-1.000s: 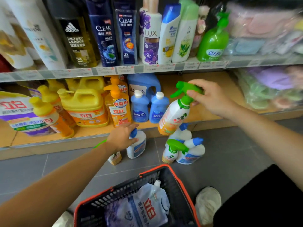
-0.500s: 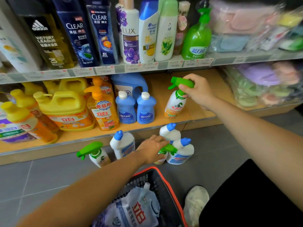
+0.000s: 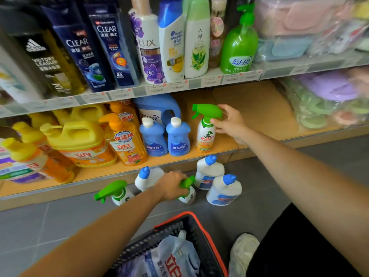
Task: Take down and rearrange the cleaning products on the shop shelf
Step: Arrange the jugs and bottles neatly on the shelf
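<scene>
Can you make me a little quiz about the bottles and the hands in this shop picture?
1. True or false: the right hand holds the upright spray bottle on the lower shelf.
2. What does the left hand grip? A the basket; B the floor spray bottle; C a yellow jug.
3. How many white bottles with blue caps stand on the floor?
Key: 1 true; 2 B; 3 three.
</scene>
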Demonstrator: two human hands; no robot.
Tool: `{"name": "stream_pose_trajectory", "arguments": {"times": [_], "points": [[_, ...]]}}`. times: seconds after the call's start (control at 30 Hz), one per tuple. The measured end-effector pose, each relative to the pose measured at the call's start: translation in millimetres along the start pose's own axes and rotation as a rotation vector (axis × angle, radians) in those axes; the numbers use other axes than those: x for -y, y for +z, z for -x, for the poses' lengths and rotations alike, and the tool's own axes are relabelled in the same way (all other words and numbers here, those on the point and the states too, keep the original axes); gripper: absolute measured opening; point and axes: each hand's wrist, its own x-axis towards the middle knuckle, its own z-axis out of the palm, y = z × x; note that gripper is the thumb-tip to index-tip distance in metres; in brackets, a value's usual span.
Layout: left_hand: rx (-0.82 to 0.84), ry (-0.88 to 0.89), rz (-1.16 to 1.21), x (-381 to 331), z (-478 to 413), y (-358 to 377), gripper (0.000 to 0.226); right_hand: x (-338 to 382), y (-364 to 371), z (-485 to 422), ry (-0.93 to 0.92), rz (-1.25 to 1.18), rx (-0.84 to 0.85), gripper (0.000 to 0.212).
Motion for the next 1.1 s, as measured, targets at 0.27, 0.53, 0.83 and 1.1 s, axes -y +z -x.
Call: {"name": "stream_pose_trajectory", "arguments": {"times": [0.27,0.53,0.83,1.1], "points": [[-0.238,-0.106,0.413,10,53,-68,0.017,-7,3,46,0.027,0.255,0.054,0.029],[-0.445,-0.09,0.891,-54,73,-159,0.028,23,35,121,-0.383,0.414,0.352,0.08],[-0.451,-0.069,1.373,-127,37,-176,0.02,40,-16,119,-0.458,0.729,-0.176,0.088],[-0.709,0.124,0.608,-120,-23,-153,0.019,18,-79,80,-0.178,0.465,-0.134,0.068]]}}
